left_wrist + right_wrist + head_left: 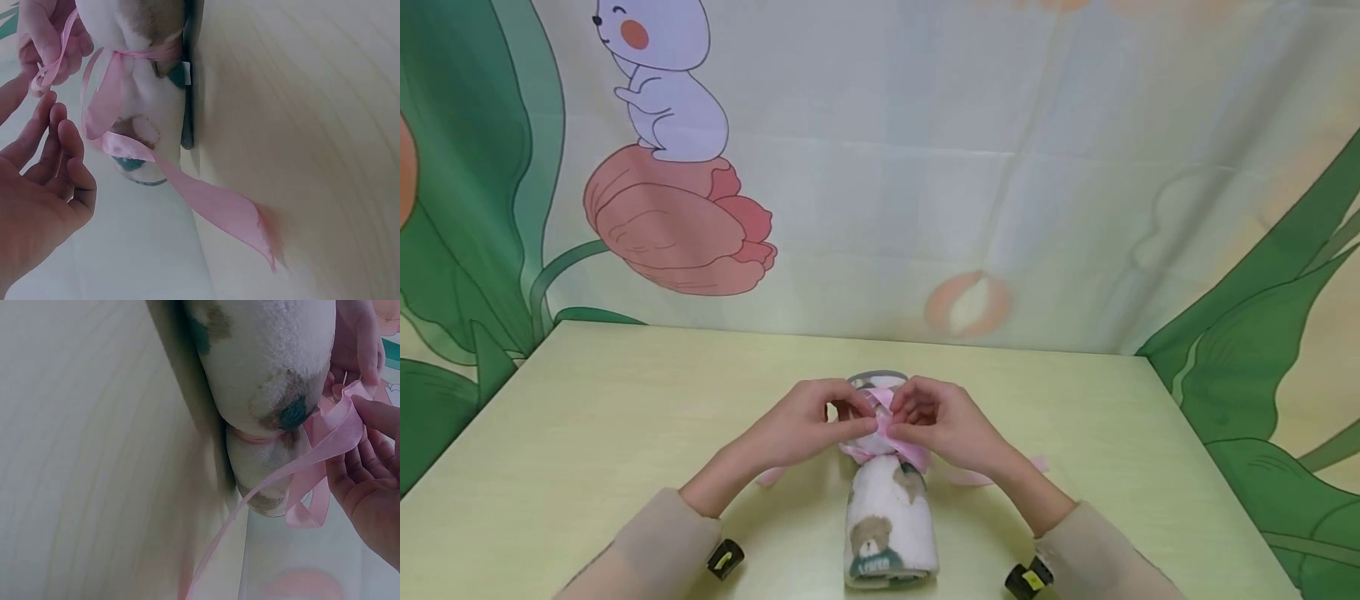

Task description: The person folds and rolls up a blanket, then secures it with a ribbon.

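A rolled white towel (891, 508) with brown bear prints lies lengthwise in front of me, cinched at its middle by a pink ribbon (340, 439). Over the cinched part, my left hand (816, 421) and right hand (949, 423) meet with fingertips close together. The left hand (47, 187) pinches the ribbon between thumb and fingers. Opposite it, the right hand (372, 481) holds a folded length of ribbon under its thumb. In the left wrist view a loose ribbon tail (215, 209) hangs down to the table.
The pale yellow table (647, 392) spreads around the towel. A printed curtain (865, 208) with a white animal, flowers and leaves hangs behind its far edge. Black wrist devices (726, 558) sit by both beige sleeves (643, 542).
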Motion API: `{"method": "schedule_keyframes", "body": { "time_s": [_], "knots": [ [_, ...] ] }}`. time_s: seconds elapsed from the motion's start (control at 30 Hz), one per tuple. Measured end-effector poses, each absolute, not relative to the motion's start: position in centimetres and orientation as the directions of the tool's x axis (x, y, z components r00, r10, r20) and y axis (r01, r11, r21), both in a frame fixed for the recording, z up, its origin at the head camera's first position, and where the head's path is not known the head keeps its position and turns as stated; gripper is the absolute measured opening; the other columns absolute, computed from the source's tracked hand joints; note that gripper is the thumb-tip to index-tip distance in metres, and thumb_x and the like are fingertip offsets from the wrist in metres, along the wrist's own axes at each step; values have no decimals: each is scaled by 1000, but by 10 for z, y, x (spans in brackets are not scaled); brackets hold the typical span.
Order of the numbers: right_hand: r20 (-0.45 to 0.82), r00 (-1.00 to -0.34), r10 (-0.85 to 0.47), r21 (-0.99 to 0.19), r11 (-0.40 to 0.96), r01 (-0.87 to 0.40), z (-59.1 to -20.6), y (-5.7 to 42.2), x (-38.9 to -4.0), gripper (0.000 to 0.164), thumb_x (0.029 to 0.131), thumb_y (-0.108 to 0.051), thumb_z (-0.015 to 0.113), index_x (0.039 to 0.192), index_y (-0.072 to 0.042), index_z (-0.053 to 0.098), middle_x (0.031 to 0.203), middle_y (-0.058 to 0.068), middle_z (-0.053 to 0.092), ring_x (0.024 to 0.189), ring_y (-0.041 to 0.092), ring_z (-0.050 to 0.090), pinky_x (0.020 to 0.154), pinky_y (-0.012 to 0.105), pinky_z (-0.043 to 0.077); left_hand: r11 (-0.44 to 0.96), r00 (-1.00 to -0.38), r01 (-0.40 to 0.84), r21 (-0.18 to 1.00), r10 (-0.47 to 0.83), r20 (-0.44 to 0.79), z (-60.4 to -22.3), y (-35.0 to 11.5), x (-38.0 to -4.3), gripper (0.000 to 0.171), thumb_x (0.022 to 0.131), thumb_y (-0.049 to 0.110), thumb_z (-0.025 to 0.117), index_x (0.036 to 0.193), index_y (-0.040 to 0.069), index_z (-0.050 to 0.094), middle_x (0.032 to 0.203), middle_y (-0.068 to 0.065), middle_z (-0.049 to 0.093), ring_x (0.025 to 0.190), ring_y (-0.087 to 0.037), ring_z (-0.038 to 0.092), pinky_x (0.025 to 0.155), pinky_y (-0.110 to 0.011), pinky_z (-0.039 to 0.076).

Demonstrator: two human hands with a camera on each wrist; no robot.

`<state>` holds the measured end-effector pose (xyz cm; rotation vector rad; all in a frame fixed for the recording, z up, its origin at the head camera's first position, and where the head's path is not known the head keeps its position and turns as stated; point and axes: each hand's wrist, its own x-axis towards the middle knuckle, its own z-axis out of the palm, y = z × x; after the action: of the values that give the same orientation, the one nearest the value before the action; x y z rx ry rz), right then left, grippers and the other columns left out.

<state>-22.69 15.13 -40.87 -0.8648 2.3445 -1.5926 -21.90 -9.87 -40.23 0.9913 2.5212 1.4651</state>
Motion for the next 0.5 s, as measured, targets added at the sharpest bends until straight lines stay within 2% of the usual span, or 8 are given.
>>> {"method": "schedule_keyframes", "body": {
  "time_s": [0.17,0.27,0.4,0.5],
  "knots": [
    [176,-804,-568,-896,245,-370,-409,150,-227,20,91,-4,79,106,-2,66,93,9,66,84,24,64,74,28,54,340,-782,504,794,570,252,-402,-97,-221,6,96,19,75,98,14,74,89,6,66,82,-16,60,67,-27,47],
    [195,-810,-553,-877,271,-396,-409,150,-228,16,93,-9,78,105,-5,67,92,6,67,82,23,63,72,28,53,351,-787,499,792,566,245,-403,-97,-221,7,97,19,74,97,12,74,88,6,66,81,-15,60,65,-26,46],
    [266,-846,-462,-794,393,-464,-411,151,-231,10,95,-21,77,100,-15,71,88,-1,66,77,19,60,68,30,50,361,-798,487,795,555,237,-405,-97,-221,7,98,20,73,96,13,74,88,7,66,82,-15,61,65,-26,47],
    [317,-860,-400,-715,495,-494,-412,150,-235,15,92,-29,80,97,-18,72,89,-3,66,78,22,56,68,33,46,357,-799,486,798,551,240,-405,-96,-221,7,98,20,72,96,13,74,88,7,67,82,-16,61,66,-27,47]
  ]
}}
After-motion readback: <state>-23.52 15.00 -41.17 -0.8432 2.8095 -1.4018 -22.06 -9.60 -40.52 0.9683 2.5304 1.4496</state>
